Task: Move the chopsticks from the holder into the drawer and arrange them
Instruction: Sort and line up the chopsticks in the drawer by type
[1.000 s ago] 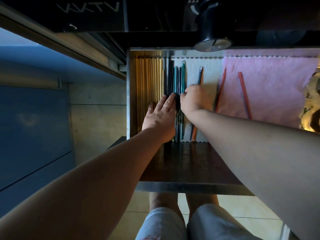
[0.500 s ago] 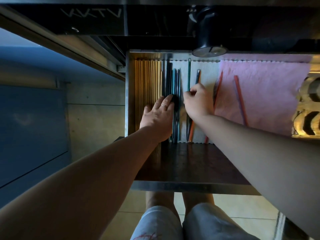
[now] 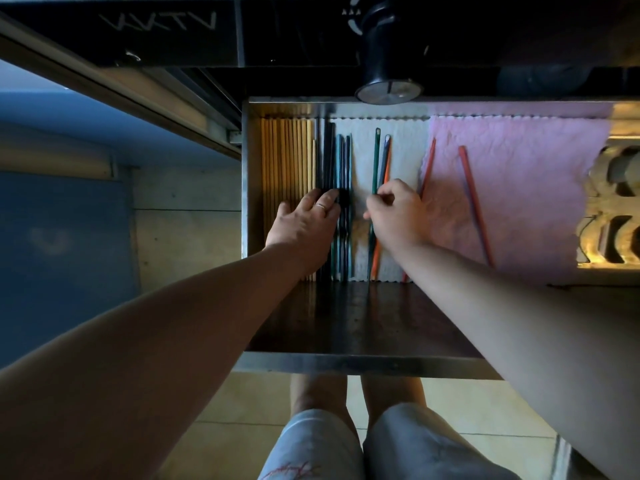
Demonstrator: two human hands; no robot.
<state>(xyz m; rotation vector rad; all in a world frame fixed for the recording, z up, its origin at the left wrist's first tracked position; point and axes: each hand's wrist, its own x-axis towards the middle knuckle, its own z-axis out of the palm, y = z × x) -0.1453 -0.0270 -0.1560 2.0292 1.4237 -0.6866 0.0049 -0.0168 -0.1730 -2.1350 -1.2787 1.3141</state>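
Note:
The open drawer (image 3: 363,363) holds a row of wooden chopsticks (image 3: 287,157) at its left, then a packed group of black and teal chopsticks (image 3: 337,161). My left hand (image 3: 304,226) lies flat with its fingers spread, pressing on that dark group. My right hand (image 3: 394,213) pinches a green chopstick (image 3: 375,154), which lies beside a dark blue and an orange one (image 3: 375,261) on the white liner (image 3: 363,147). Two red chopsticks (image 3: 472,199) lie loose on the pink cloth (image 3: 519,188).
A black cylinder with a round metal end (image 3: 388,88) stands above the drawer's back edge. A pale carved object (image 3: 613,216) sits at the drawer's right side. The drawer's near half is bare dark wood (image 3: 363,320). My knees (image 3: 346,441) are below the drawer front.
My right hand has pulled the green chopstick away from the dark group, to the right, onto the white liner. My left hand has stayed pressed on the dark chopsticks.

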